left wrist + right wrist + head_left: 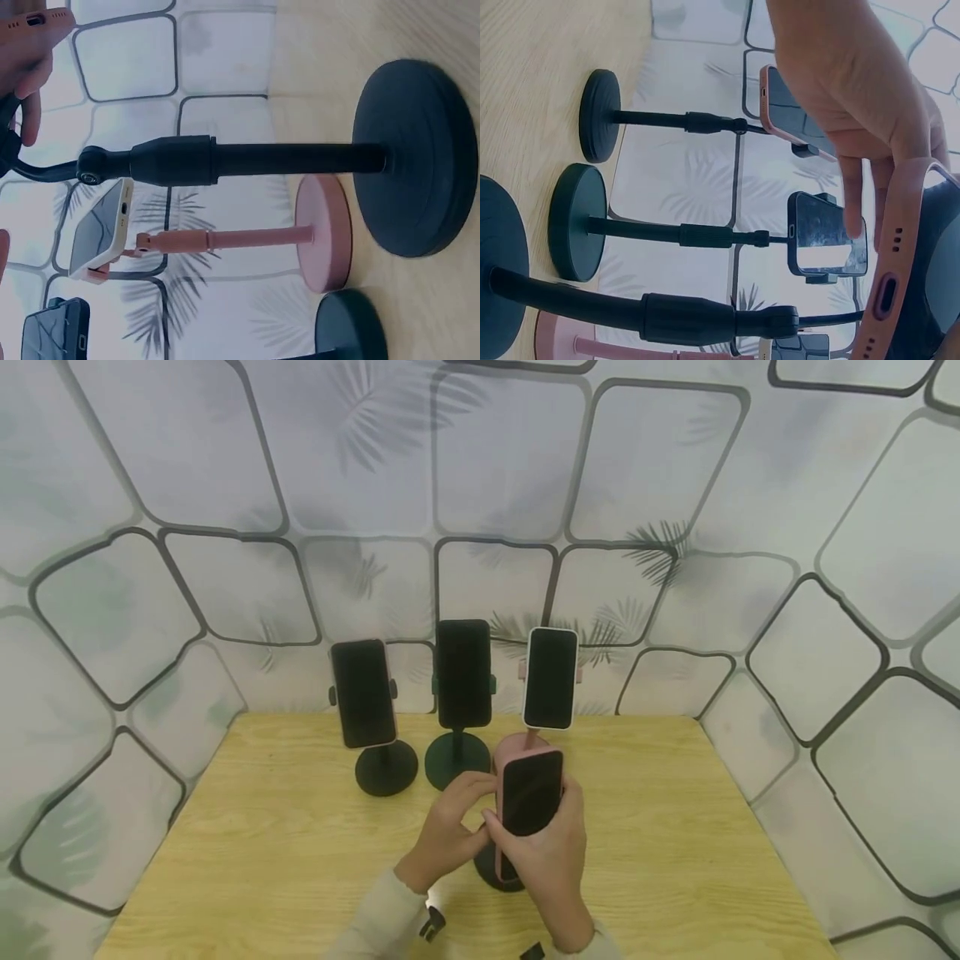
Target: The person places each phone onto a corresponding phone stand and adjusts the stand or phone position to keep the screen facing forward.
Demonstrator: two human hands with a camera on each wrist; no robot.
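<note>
My right hand [551,852] grips a phone in a pink case [532,793], its dark screen facing up toward me. The thumb lies near the left edge and the fingers wrap the right side. At the phone's left edge is my left hand [450,827], its fingers reaching toward the back in the right wrist view; what they hold there I cannot tell. Behind the phone stands a black phone stand [176,160] with a round base [412,157], a straight post and a thin neck rising to the phone. The stand's holder is mostly hidden.
Behind stand a black stand [386,768], a green stand [456,762] and a pink stand [517,745]. They hold a pink-edged phone [364,693], a dark phone [463,673] and a white-edged phone [551,678]. Patterned cloth [510,460] surrounds the wooden table [660,835].
</note>
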